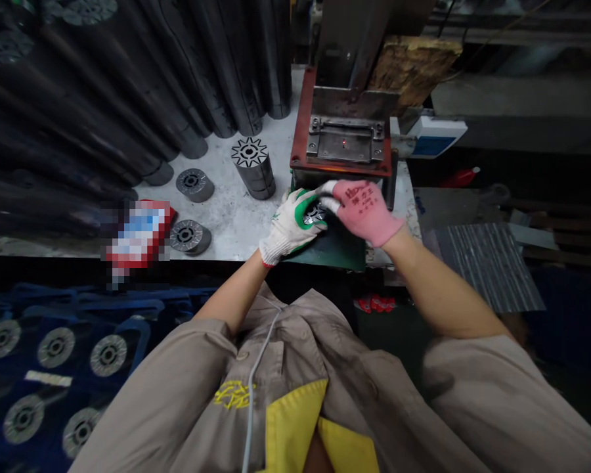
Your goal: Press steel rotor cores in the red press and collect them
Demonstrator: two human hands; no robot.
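Observation:
My left hand [295, 220], in a white glove with a green palm, wraps round a slotted metal core [314, 213] at the near side of the red-framed press [299, 131]. In a pink glove with pale fingertips, my right hand [359, 207] has its fingers bent together at the core's right side; whether they pinch anything is too small to tell. A taller metal stack [256, 172] stands upright to the left. Two short stacks [195, 185] sit further left on the pale table [221, 223].
Long dark metal columns [177, 72] crowd the back left. A red box [142, 233] lies at the table's left front. Below left are blue trays [148, 312] with round cores. A ridged metal sheet [490, 263] and a white-and-blue box [436, 136] are on the right.

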